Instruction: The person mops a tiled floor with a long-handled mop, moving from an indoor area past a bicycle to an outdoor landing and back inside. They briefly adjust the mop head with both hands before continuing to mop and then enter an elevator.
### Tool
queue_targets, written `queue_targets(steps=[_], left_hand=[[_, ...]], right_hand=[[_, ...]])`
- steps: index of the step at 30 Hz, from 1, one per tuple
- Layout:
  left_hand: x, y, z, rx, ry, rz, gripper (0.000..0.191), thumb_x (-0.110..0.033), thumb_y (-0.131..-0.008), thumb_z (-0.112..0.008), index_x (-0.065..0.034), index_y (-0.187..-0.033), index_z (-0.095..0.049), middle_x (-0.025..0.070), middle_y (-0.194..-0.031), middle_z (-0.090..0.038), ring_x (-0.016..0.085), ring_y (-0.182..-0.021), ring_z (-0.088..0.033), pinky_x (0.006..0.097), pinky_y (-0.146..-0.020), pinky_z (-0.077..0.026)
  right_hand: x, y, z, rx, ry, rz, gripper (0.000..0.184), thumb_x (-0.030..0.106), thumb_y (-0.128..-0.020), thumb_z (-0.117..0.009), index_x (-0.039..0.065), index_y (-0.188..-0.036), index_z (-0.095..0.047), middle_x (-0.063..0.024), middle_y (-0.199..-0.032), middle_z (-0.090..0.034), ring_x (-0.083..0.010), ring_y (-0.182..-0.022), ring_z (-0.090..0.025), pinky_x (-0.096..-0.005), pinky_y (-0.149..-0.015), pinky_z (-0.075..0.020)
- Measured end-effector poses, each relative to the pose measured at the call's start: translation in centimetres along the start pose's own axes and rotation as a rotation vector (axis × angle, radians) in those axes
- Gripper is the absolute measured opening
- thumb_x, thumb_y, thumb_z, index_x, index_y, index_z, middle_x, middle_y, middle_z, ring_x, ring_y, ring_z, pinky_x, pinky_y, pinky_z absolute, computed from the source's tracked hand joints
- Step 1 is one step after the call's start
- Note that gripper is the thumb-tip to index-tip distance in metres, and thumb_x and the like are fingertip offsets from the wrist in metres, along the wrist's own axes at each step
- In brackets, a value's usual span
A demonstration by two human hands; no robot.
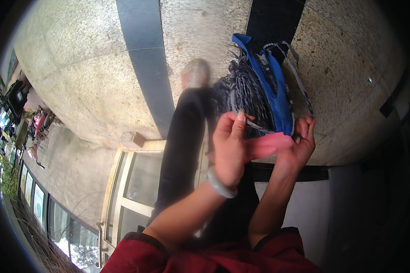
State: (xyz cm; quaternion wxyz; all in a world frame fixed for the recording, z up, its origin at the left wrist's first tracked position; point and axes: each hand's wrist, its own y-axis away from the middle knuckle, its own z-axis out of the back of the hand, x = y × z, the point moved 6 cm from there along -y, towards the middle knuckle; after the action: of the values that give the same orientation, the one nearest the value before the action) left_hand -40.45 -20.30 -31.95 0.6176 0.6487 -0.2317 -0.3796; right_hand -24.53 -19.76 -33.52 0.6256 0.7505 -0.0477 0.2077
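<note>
My left hand (pixel 229 146), with a pale bangle (pixel 221 183) at its wrist, pinches a grey cord (pixel 259 128) between thumb and fingers. A mop head of dark grey strands (pixel 247 92) with blue cloth strips (pixel 276 99) hangs just beyond both hands. Between the palms lies a smooth pink piece (pixel 268 146), its material unclear; its left end is hidden behind my left hand. Against its right end is my right hand (pixel 302 136), the fingers curled at the lower end of a long looped grey cord (pixel 300 80).
Speckled stone floor (pixel 82 75) with dark bands (pixel 145 68) spreads ahead. My dark-trousered leg (pixel 182 136) and blurred shoe (pixel 195 73) are beside the mop head. A framed glass door (pixel 141 177) stands at the lower left, near a small block (pixel 132 139). Parked vehicles (pixel 37 123) show at the far left.
</note>
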Motion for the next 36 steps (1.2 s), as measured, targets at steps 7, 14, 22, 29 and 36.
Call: queue_targets(steps=[7, 14, 22, 29, 36], left_hand=[[-4.6, 1.6, -3.0, -0.106, -0.926, -0.829, 0.045, 0.004, -0.071, -0.065, -0.0026, -0.114, -0.055, 0.0136, -0.114, -0.056, 0.028, -0.101, -0.054, 0.0368, -0.091, -0.04], [-3.2, 1.6, -5.1, 0.268, -0.988, -0.702, 0.023, -0.003, -0.072, -0.061, -0.0044, -0.095, -0.066, 0.0104, -0.104, -0.06, 0.029, -0.103, -0.051, 0.0371, -0.091, -0.037], [-3.2, 4.3, -7.1, 0.481, -0.956, -0.877, 0.02, -0.011, -0.074, -0.064, -0.008, -0.094, -0.066, 0.008, -0.106, -0.057, 0.027, -0.107, -0.049, 0.0429, -0.1, -0.032], [-0.7, 8.1, -6.7, 0.464, -1.013, -0.94, 0.033, -0.01, -0.071, -0.062, -0.004, -0.104, -0.064, 0.0114, -0.121, -0.054, 0.029, -0.118, -0.047, 0.0474, -0.101, -0.037], [-0.1, 9.3, -5.1, 0.388, -0.937, -1.014, 0.029, -0.01, -0.067, -0.064, -0.0021, -0.095, -0.064, 0.0095, -0.109, -0.059, 0.028, -0.106, -0.055, 0.0432, -0.089, -0.044]], right_hand=[[-0.2, -0.1, -0.2, 0.027, -0.071, -0.072, 0.02, 0.025, -0.096, -0.052, 0.013, -0.08, -0.05, 0.0061, -0.06, -0.028, -0.0058, -0.057, -0.03, -0.02, -0.065, -0.0368], [0.1, -0.5, 0.4, 0.078, -0.041, -0.062, 0.019, 0.024, -0.096, -0.051, 0.012, -0.081, -0.051, 0.0062, -0.058, -0.029, -0.005, -0.055, -0.032, -0.0196, -0.064, -0.0379], [-0.4, 0.1, 0.9, -0.161, 0.147, -0.191, 0.022, 0.028, -0.098, -0.045, 0.014, -0.083, -0.052, 0.0066, -0.057, -0.03, -0.0045, -0.053, -0.031, -0.0177, -0.059, -0.036], [-0.4, 0.6, -1.1, 0.065, 0.19, -0.197, 0.023, 0.029, -0.099, -0.044, 0.014, -0.083, -0.051, 0.0071, -0.056, -0.03, -0.0044, -0.052, -0.03, -0.0179, -0.056, -0.0347], [-1.0, 1.9, -2.2, 0.236, 0.272, -0.294, 0.024, 0.029, -0.099, -0.042, 0.015, -0.082, -0.051, 0.0076, -0.055, -0.03, -0.0043, -0.051, -0.029, -0.0182, -0.053, -0.0334]])
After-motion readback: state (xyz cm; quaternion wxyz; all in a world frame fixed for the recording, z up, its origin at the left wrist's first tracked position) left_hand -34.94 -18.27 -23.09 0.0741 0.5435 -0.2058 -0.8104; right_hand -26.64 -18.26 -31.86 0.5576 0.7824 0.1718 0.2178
